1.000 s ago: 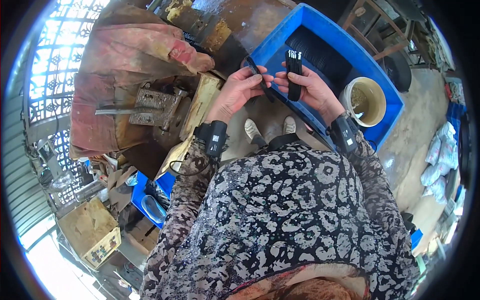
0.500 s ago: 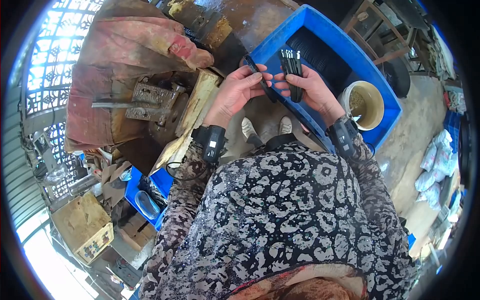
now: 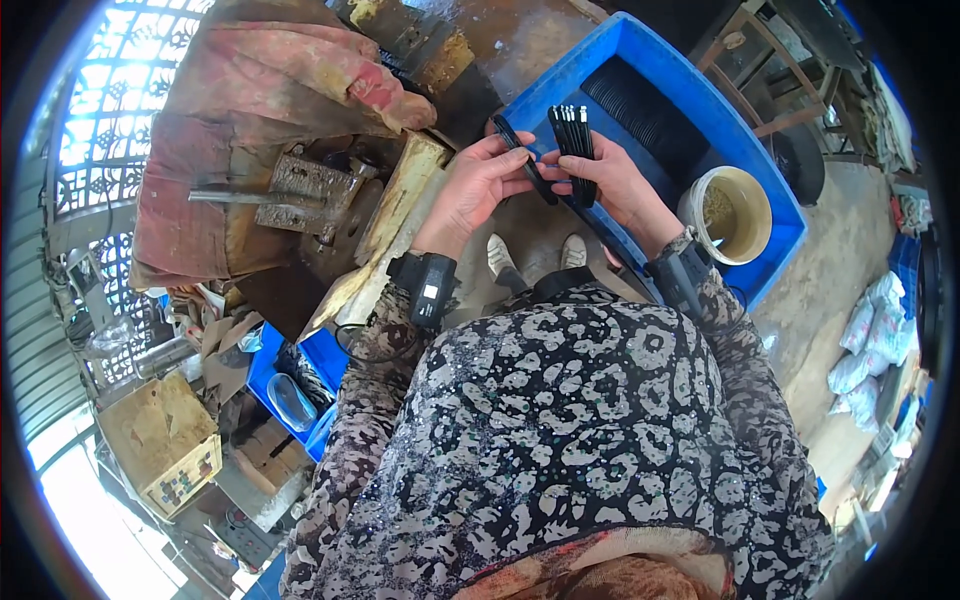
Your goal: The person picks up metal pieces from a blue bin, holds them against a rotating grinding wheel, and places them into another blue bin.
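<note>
My right hand [image 3: 622, 180] is closed around a bundle of slim black strips [image 3: 575, 150] with silvery tips that fan out at the top. In my left hand [image 3: 472, 187] is a narrow, dark, slightly curved strip [image 3: 506, 128], pinched between thumb and fingers; I cannot tell whether it is a single piece. The hands are close together, the left fingertips near the lower part of the bundle. Just beyond them, a large blue tub [image 3: 545, 88] holds a long row of similar black pieces [image 3: 640, 108] packed side by side.
A pale bucket [image 3: 758, 215] with murky contents stands in the tub's right end. To my left are a dirty metal machine block [image 3: 300, 200] with a protruding bar, a worn wooden edge [image 3: 405, 190] and a stained red cloth [image 3: 230, 110]. Lower left sits a small blue bin [image 3: 268, 365].
The bundle in my right hand has shifted slightly left and its tips are spread more widely. My left hand still pinches the dark strip, now nearer the bundle.
</note>
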### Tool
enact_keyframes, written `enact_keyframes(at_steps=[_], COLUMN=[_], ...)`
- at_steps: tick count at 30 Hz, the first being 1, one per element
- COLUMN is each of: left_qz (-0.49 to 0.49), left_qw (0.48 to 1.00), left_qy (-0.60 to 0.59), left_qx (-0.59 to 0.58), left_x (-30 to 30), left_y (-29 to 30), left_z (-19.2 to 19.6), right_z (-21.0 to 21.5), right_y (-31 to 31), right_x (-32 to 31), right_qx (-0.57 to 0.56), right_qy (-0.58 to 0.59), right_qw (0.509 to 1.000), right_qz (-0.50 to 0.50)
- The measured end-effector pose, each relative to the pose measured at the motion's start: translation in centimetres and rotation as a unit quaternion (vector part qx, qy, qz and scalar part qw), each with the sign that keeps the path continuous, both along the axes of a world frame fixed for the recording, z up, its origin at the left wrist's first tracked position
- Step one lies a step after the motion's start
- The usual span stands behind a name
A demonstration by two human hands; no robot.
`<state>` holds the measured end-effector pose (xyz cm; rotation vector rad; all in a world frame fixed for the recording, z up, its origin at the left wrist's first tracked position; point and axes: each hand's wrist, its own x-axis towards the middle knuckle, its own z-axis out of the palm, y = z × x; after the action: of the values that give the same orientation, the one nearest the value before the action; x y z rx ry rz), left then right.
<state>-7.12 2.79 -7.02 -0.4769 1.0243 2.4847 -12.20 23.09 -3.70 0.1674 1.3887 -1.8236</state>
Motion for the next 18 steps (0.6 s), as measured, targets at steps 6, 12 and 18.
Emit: enact_keyframes(at_steps=[6, 12, 18], left_qz=[0.006, 0.013, 0.02], left_qw=[1.0, 1.0, 1.0], left_qy=[0.0, 0.0, 0.009], left_qx=[0.006, 0.002, 0.019], left_x=[0.4, 0.6, 0.8], left_y=[0.3, 0.5, 0.1], left_z=[0.5, 1.1, 1.3], right_z=[-0.1, 0.8, 1.2], right_y=[0.1, -0.6, -1.1], right_x=[0.0, 0.0, -0.5], right_qx=[-0.002, 0.056, 0.036], right_qy=[0.014, 0.045, 0.025], right_qw=[1.0, 0.997, 0.999], right_qz=[0.021, 0.03, 0.027])
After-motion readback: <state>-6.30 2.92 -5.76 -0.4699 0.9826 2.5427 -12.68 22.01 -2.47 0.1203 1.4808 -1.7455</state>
